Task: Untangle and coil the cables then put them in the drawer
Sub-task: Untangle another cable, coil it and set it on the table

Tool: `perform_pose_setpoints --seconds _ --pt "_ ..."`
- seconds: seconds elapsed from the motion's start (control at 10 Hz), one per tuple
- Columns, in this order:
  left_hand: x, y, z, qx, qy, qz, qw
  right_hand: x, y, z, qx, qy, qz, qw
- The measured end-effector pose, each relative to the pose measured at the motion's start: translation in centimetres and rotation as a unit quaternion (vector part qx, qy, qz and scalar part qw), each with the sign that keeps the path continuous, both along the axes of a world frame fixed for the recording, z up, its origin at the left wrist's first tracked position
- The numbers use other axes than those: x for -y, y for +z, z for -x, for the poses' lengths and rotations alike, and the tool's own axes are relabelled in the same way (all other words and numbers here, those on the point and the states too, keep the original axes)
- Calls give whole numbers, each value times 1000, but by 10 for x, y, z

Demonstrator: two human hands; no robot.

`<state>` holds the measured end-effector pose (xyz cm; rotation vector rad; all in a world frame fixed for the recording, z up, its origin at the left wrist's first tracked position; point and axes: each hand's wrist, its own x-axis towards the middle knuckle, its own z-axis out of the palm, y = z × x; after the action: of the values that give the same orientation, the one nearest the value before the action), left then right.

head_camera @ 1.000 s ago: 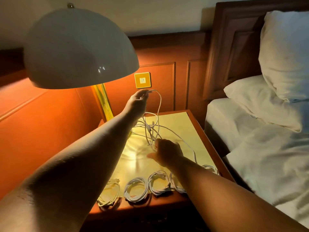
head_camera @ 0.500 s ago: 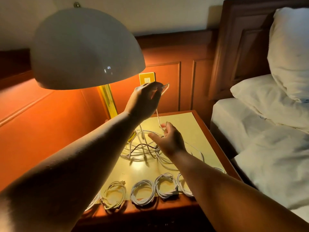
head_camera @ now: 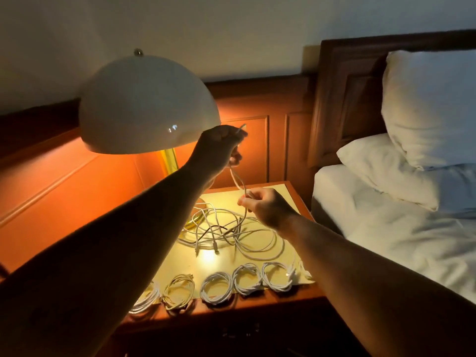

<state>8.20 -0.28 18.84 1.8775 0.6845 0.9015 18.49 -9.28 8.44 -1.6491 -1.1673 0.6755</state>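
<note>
White cable [head_camera: 238,180] pinched between both hands' fingers [head_camera: 244,200].

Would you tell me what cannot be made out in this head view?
- Drawer: nightstand front lies in deep shadow.
- Leftmost coiled cable: partly behind the left forearm.
- Tangled cables: count unreadable, strands overlap.
- Lamp stem: mostly behind the shade.
- Cable end in left hand: too small.

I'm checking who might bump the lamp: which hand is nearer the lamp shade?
Left. The left hand holds a cable end up right beside the lamp shade's lower rim; the right hand pinches the cable lower, above the nightstand.
</note>
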Motion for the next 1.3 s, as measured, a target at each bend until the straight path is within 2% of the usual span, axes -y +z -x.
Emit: perform_pose_setpoints --seconds 0.1,0.2,0.3,0.4,0.5,0.6,0.7,0.8,0.9,1.0,1.1,1.2,1.3 --pt "10 7 27 -93 56 -78 991 40 29 -3 20 69 69 995" --pt "37 10 62 -235 145 -345 897 81 61 3 56 165 145 974" --pt "79 12 94 -282 196 -516 785 112 87 20 119 168 186 961" --pt "133 13 123 -200 50 -529 823 141 105 44 105 184 201 956" --pt "177 6 143 -271 -125 -388 872 162 115 65 41 199 218 955" --pt "198 -4 158 -229 -104 -337 907 181 118 82 -3 203 207 957" --pt "214 -10 171 -238 -64 -288 925 196 113 93 -36 212 202 956" --pt "223 -12 178 -287 -30 -268 919 204 103 97 -56 214 223 949" --pt "230 -6 183 -325 -53 -226 917 213 94 100 -91 236 261 932" --pt "233 3 185 -360 -74 -159 916 219 87 103 -77 221 288 928" --pt "238 8 184 -353 -88 -73 929 219 85 106 23 188 311 931" --pt "237 8 182 -322 -85 -9 943 220 88 108 42 187 288 938" --pt "226 1 182 -287 -88 35 953 222 97 109 -63 195 209 956"
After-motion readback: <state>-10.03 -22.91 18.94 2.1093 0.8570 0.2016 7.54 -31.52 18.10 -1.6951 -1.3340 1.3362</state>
